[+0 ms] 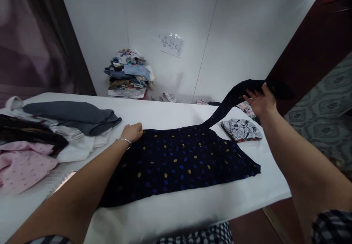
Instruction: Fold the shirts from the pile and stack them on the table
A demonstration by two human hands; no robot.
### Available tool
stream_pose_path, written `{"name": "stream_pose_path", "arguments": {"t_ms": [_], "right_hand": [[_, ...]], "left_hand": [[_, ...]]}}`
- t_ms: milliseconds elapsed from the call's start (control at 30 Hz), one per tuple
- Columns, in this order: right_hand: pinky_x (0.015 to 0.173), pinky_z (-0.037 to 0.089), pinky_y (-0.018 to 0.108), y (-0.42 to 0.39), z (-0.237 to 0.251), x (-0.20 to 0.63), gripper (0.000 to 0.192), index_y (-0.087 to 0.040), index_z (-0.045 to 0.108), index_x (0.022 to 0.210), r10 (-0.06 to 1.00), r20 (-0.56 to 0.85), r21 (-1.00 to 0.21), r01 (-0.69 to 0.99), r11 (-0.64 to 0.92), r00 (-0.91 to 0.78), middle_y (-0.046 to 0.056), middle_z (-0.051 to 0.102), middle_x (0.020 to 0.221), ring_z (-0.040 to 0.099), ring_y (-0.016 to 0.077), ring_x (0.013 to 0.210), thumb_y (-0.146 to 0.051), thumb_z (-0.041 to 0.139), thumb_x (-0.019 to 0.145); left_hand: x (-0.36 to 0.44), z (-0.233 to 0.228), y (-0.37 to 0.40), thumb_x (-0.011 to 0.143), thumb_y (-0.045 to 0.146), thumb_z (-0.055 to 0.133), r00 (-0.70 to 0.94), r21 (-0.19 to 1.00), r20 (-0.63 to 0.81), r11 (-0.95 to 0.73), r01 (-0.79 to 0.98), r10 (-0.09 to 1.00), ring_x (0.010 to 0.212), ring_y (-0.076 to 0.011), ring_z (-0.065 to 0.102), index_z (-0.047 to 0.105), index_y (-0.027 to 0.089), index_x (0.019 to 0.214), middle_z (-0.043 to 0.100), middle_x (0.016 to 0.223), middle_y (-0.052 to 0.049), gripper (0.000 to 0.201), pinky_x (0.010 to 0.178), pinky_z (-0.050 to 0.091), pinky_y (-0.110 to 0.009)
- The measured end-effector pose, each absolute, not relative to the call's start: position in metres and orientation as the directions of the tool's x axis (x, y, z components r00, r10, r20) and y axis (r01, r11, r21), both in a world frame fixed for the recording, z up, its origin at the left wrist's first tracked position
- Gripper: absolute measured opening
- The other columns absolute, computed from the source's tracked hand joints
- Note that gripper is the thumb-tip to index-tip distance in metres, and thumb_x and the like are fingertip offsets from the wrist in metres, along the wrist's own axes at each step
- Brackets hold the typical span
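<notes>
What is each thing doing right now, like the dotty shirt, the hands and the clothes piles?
Dark navy shirt with yellow and blue dots: spread flat on the white table, one sleeve lifted.
Left hand: closed, pressing the shirt's edge.
Right hand: raised, holding the sleeve up.
Black-and-white patterned garment: folded.
Grey garment: crumpled on a loose pile.
Pile by wall: stacked.

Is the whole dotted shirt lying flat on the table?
No: the right hand lifts one sleeve of the dotted shirt above the table.
</notes>
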State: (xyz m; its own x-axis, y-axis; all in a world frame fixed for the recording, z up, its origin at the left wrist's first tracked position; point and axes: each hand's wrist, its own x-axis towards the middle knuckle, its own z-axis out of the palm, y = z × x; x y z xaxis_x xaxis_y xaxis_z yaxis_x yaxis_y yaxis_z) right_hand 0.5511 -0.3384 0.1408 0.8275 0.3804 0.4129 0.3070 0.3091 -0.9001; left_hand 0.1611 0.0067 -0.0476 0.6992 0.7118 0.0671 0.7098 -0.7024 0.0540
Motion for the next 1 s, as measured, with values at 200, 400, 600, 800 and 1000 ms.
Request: {"name": "stream_pose_path", "arguments": {"t_ms": [200, 400, 600, 800, 1000], "right_hand": [[0.087, 0.048, 0.041, -0.397, 0.135, 0.505, 0.020, -0.018, 0.059, 0.095, 0.242, 0.359, -0.823, 0.183, 0.538, 0.902, 0.008, 0.054, 0.119, 0.058, 0.0219, 0.112, -0.034, 0.048, 0.090], [0.066, 0.051, 0.033, -0.471, 0.090, 0.465, 0.019, -0.029, 0.067, 0.094, 0.092, 0.385, -0.782, 0.272, 0.561, 0.918, 0.002, 0.064, 0.106, 0.063, 0.0214, 0.102, -0.034, 0.059, 0.078], [0.073, 0.052, 0.043, -0.517, 0.047, 0.437, 0.025, -0.039, 0.068, 0.098, -0.017, 0.327, -0.873, 0.309, 0.376, 0.945, 0.000, 0.062, 0.125, 0.056, 0.0248, 0.120, -0.040, 0.059, 0.074], [0.073, 0.049, 0.041, -0.523, 0.035, 0.415, 0.021, -0.041, 0.069, 0.092, -0.090, 0.324, -0.874, 0.335, 0.353, 0.942, -0.001, 0.064, 0.125, 0.055, 0.0252, 0.122, -0.039, 0.063, 0.071], [0.070, 0.050, 0.037, -0.527, 0.040, 0.402, 0.028, -0.038, 0.066, 0.101, -0.142, 0.396, -0.855, 0.420, 0.303, 0.907, -0.001, 0.061, 0.129, 0.057, 0.0252, 0.121, -0.040, 0.060, 0.074]], "left_hand": [[0.142, -0.027, -0.014, 0.083, 0.017, 0.039, 0.784, 0.032, 0.265, -0.818, 0.574, 0.561, 0.095, -0.0258, 0.065, 0.062, 0.013, 0.110, 0.071, 0.100, -0.013, 0.036, 0.092, 0.041, -0.039], [0.100, -0.045, -0.048, 0.075, 0.010, 0.043, 0.910, -0.014, 0.241, -0.937, 0.350, 0.337, 0.090, -0.0249, 0.061, 0.067, 0.017, 0.098, 0.067, 0.096, -0.010, 0.034, 0.085, 0.043, -0.038], [0.073, -0.068, -0.078, 0.074, 0.005, 0.041, 0.923, 0.024, 0.141, -0.933, 0.360, 0.359, 0.081, -0.0230, 0.057, 0.061, 0.018, 0.077, 0.062, 0.085, -0.008, 0.024, 0.077, 0.043, -0.037], [0.074, -0.070, -0.084, 0.073, 0.004, 0.041, 0.927, 0.058, 0.114, -0.934, 0.352, 0.356, 0.083, -0.0225, 0.057, 0.059, 0.018, 0.079, 0.063, 0.088, -0.008, 0.024, 0.077, 0.043, -0.036], [0.066, -0.058, -0.085, 0.079, 0.011, 0.038, 0.912, 0.069, 0.207, -0.936, 0.346, 0.353, 0.085, -0.0232, 0.058, 0.059, 0.019, 0.082, 0.064, 0.088, -0.008, 0.023, 0.077, 0.044, -0.035]]}}
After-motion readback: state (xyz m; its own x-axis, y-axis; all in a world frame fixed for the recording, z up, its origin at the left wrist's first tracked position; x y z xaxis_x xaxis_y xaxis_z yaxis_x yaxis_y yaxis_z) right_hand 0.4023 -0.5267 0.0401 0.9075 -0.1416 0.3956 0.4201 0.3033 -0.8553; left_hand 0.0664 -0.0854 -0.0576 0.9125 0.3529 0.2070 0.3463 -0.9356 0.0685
